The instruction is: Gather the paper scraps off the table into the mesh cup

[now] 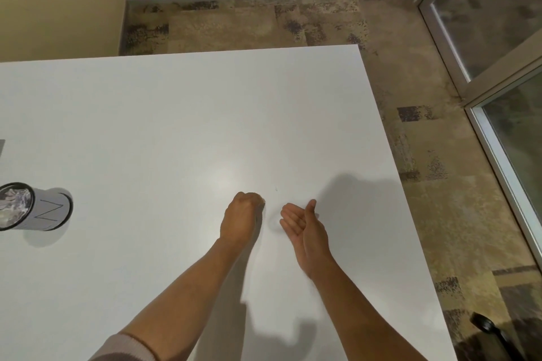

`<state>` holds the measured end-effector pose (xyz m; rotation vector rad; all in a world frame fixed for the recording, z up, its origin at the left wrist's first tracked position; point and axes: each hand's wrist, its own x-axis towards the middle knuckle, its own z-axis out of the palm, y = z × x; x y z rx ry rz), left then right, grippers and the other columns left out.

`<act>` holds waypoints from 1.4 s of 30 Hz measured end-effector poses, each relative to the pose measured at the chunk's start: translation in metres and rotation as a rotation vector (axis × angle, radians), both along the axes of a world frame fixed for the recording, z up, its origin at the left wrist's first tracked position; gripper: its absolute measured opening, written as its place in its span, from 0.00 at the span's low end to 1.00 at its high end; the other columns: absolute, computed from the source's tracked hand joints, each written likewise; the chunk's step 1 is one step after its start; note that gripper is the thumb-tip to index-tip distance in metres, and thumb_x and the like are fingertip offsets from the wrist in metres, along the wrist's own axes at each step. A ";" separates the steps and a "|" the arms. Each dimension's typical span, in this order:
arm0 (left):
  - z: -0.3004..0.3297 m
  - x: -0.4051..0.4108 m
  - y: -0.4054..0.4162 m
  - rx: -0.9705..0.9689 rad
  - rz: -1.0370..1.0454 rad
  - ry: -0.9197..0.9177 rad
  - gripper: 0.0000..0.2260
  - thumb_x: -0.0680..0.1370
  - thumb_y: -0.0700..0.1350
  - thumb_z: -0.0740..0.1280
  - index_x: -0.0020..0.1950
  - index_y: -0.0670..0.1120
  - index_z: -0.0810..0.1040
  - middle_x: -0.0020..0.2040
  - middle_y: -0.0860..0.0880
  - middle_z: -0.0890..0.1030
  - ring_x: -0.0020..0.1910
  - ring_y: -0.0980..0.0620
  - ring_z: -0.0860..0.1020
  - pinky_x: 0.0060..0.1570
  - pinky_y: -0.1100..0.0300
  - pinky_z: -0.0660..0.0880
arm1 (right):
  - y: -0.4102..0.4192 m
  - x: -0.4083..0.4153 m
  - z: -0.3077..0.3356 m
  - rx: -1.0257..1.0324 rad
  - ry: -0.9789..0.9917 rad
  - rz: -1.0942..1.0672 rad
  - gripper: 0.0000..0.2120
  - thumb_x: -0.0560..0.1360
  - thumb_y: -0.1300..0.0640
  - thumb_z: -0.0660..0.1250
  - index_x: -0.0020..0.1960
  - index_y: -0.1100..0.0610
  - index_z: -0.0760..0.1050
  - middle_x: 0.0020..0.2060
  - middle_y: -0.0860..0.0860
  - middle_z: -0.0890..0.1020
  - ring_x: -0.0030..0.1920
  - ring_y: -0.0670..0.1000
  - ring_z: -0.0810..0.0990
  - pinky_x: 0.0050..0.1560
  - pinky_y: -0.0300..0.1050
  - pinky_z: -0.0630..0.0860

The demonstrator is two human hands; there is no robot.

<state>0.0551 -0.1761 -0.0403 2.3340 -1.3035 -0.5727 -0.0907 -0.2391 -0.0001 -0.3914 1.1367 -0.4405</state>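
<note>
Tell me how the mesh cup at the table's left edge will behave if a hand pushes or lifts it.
The mesh cup stands upright on the white table, tall for its base, so a high push may tip it. It is a cylinder, so once down it would probably roll. It holds only crumpled paper scraps, so it is likely light to lift.

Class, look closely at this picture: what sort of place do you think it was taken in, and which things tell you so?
Probably an office or meeting room: a large white table, patterned carpet tiles and a glass partition in a metal frame.
</note>
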 end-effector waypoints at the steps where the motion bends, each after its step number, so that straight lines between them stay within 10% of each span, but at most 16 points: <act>1: 0.003 -0.001 -0.003 0.011 0.091 0.103 0.09 0.75 0.33 0.63 0.38 0.44 0.78 0.38 0.52 0.80 0.44 0.49 0.77 0.40 0.58 0.73 | 0.002 0.000 0.002 0.010 -0.014 0.013 0.30 0.79 0.40 0.53 0.65 0.63 0.73 0.64 0.57 0.77 0.62 0.52 0.77 0.71 0.51 0.67; 11: 0.055 -0.049 0.003 -0.199 0.299 0.710 0.18 0.73 0.27 0.67 0.38 0.50 0.85 0.37 0.51 0.86 0.39 0.54 0.84 0.42 0.66 0.78 | 0.012 0.007 0.005 0.160 -0.142 -0.029 0.23 0.84 0.48 0.52 0.61 0.66 0.74 0.53 0.59 0.82 0.56 0.52 0.81 0.66 0.49 0.71; 21: 0.064 -0.055 -0.004 -0.329 0.006 0.460 0.11 0.75 0.37 0.64 0.50 0.46 0.85 0.46 0.57 0.85 0.48 0.61 0.81 0.50 0.66 0.76 | -0.004 -0.007 0.005 0.209 -0.173 -0.135 0.14 0.82 0.55 0.57 0.57 0.65 0.74 0.42 0.59 0.81 0.43 0.53 0.83 0.45 0.45 0.80; 36: 0.014 -0.021 -0.055 0.081 -0.014 -0.026 0.08 0.71 0.33 0.65 0.34 0.43 0.75 0.41 0.50 0.73 0.42 0.49 0.71 0.37 0.62 0.64 | -0.030 -0.027 0.013 0.234 -0.199 -0.179 0.16 0.82 0.59 0.58 0.54 0.73 0.75 0.51 0.67 0.81 0.56 0.64 0.81 0.53 0.54 0.80; 42: 0.018 -0.025 -0.050 0.138 -0.011 -0.126 0.09 0.73 0.28 0.61 0.48 0.36 0.77 0.47 0.39 0.78 0.48 0.40 0.75 0.38 0.55 0.66 | -0.028 -0.030 0.021 0.216 -0.198 -0.154 0.16 0.82 0.59 0.57 0.54 0.72 0.75 0.51 0.66 0.81 0.54 0.64 0.81 0.53 0.53 0.81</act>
